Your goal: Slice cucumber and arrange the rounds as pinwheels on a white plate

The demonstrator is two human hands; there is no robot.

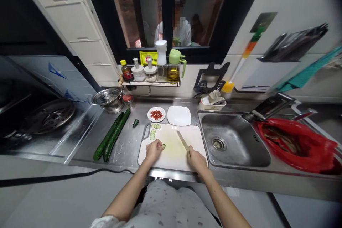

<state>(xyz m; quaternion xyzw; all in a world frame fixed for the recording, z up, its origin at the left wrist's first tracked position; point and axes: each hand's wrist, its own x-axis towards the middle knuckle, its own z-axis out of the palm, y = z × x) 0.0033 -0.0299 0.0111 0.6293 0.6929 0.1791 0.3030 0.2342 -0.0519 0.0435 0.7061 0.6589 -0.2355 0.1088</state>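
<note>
My right hand (196, 159) is closed round the handle of a kitchen knife (182, 140), whose blade points away from me, low over the white cutting board (176, 134). At the board's left part, my left hand (154, 150) pinches a thin cucumber slice (163, 146) between its fingertips. Several pale cucumber slices (153, 133) lie overlapping in short rows near the board's upper left corner. A small dark green cucumber end (135, 123) rests on the steel counter beyond the board. Two long cucumbers (114, 135) lie side by side farther left.
Behind the board stand a plate of chopped red pieces (156, 114) and a white square plate (179, 115). A sink (235, 139) adjoins on the right, then a red plastic bag (299, 148). Bottles line a shelf (152, 83); a steel pot (108, 99) stands back left.
</note>
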